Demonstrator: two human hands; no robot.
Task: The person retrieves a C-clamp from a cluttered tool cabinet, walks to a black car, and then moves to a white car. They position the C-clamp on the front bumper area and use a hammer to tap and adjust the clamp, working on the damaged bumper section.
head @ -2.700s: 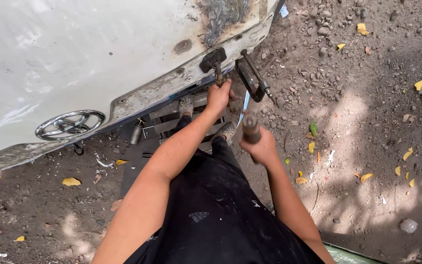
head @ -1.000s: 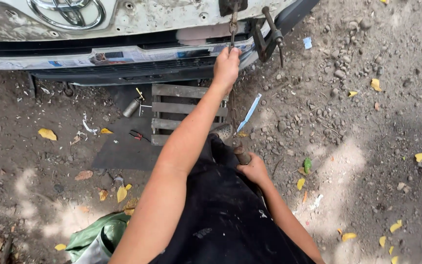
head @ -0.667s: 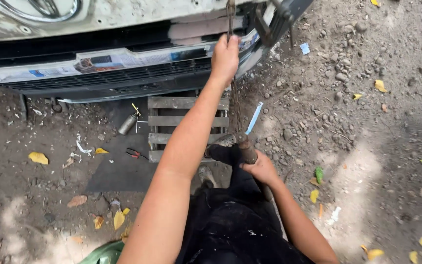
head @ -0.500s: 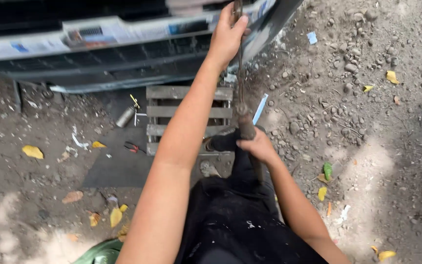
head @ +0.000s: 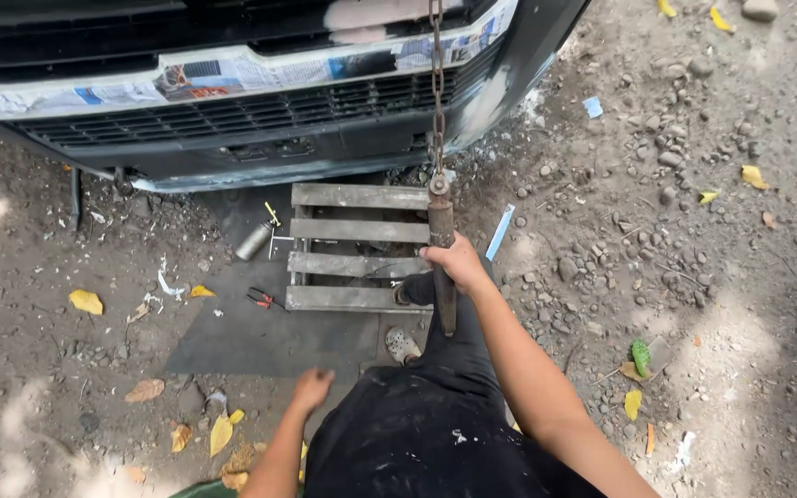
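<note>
A rusty chain [head: 436, 92] hangs from the front of a dark car bumper [head: 232, 148]. The chain ends in a thick rusty metal bar [head: 441, 221] that slants down toward me. My right hand [head: 456, 264] is closed around the middle of that bar, arm stretched forward over a small wooden pallet [head: 343, 231]. My left hand [head: 312, 387] hangs low beside my hip, fingers curled, with nothing in it, above a dark mat [head: 242, 337]. My black trousers fill the bottom of the view.
Newspaper masking [head: 232, 74] covers the bumper's upper strip. A metal can [head: 254, 242] and red-handled pliers [head: 260, 297] lie left of the pallet. A blue strip [head: 500, 231] lies to its right. My sandalled foot [head: 402, 346] stands on the mat. Stony dirt and yellow leaves surround everything.
My left hand has let go of the chain near the bumper and dropped to my side. My right hand stays on the bar, and the view has tipped down and closer to the bumper.
</note>
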